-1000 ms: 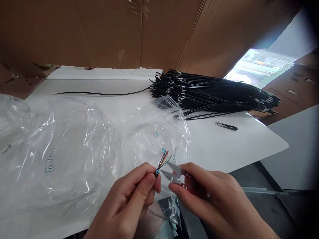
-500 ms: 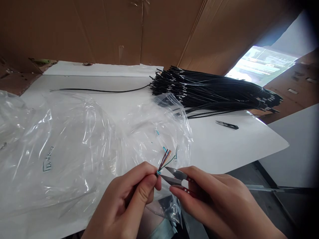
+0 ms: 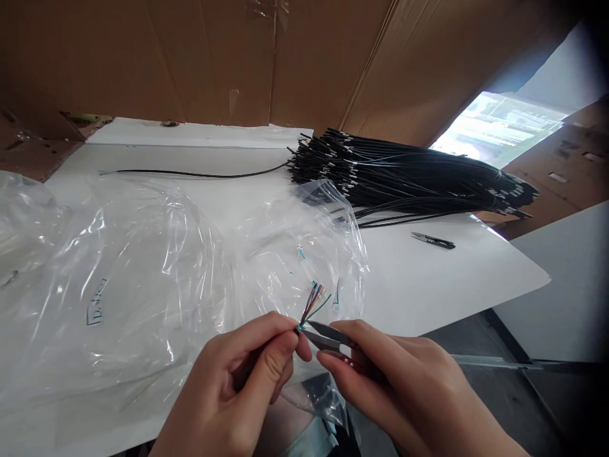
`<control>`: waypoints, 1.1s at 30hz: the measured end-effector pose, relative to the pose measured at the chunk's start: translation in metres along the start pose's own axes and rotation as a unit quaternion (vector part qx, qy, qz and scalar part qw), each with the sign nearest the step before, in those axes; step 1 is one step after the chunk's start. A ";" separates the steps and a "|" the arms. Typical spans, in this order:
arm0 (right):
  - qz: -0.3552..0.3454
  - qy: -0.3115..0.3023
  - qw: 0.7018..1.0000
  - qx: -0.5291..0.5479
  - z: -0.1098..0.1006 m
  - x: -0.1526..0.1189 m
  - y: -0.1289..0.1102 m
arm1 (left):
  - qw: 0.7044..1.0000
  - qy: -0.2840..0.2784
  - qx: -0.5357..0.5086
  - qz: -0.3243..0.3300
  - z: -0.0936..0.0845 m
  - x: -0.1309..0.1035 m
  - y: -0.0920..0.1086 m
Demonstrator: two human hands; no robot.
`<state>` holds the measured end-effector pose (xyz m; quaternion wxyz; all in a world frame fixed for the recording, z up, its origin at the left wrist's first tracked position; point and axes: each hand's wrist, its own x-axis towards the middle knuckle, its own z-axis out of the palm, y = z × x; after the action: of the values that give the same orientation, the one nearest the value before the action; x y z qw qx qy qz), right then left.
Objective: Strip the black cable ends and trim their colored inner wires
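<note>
Between thumb and fingers, my left hand (image 3: 252,374) pinches the end of a black cable. Several thin coloured wires (image 3: 314,301) fan up and to the right from that end, one green wire apart from the rest. Blue foil shows at their base. My right hand (image 3: 399,374) is closed on small snips (image 3: 328,336) with red handles. Their two blades point left and stand slightly apart, with the tips at the base of the wires. Whether the blades touch the foil I cannot tell.
Clear plastic bags (image 3: 137,285) cover the left and middle of the white table (image 3: 428,285). A large bundle of black cables (image 3: 404,171) lies at the back. Black snips (image 3: 432,240) rest on the right. Cardboard (image 3: 190,63) stands behind.
The snips and my right hand have moved slightly left, bringing the blades closer to the wire base. The blade tips are nearer each other. My left hand has shifted slightly left.
</note>
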<state>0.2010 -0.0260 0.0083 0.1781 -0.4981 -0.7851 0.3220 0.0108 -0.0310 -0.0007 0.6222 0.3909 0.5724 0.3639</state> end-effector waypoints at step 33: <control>0.087 -0.064 0.992 0.059 -0.005 0.011 -0.003 | 0.989 -0.018 0.123 0.079 0.001 0.003 -0.001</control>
<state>0.1976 -0.0157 0.0133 0.1281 -0.5315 -0.7281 0.4134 0.0118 -0.0286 -0.0030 0.5486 0.5148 0.5694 0.3314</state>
